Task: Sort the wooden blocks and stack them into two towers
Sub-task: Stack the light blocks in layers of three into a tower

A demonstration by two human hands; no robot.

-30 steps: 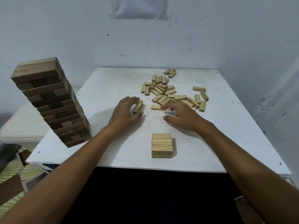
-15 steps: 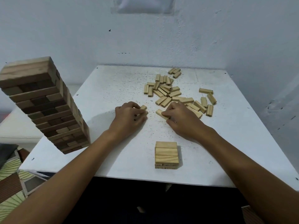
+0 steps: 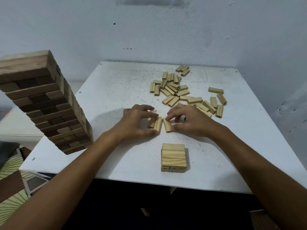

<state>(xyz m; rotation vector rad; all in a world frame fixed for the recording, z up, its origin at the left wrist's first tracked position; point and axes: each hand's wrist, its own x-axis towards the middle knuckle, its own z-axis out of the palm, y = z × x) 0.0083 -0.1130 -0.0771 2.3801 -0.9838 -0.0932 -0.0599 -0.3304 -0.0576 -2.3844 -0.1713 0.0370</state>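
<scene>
On the white table (image 3: 116,90), just behind the short pale stack (image 3: 173,157), the left hand (image 3: 134,123) curls its fingers round two pale blocks (image 3: 156,124) lying side by side. The right hand (image 3: 189,121) pinches a third block (image 3: 167,125) beside them. Loose pale blocks (image 3: 182,93) lie scattered farther behind the stack; the dark tower (image 3: 44,103) stands well off to its left.

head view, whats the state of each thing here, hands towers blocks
left hand: fingers curled round two light blocks lying side by side on the table
right hand: pinching one light block flat on the table
dark tower: tall, standing at the table's left edge
light stack: low, just started, near front edge
loose pile: scattered flat, unsorted
</scene>
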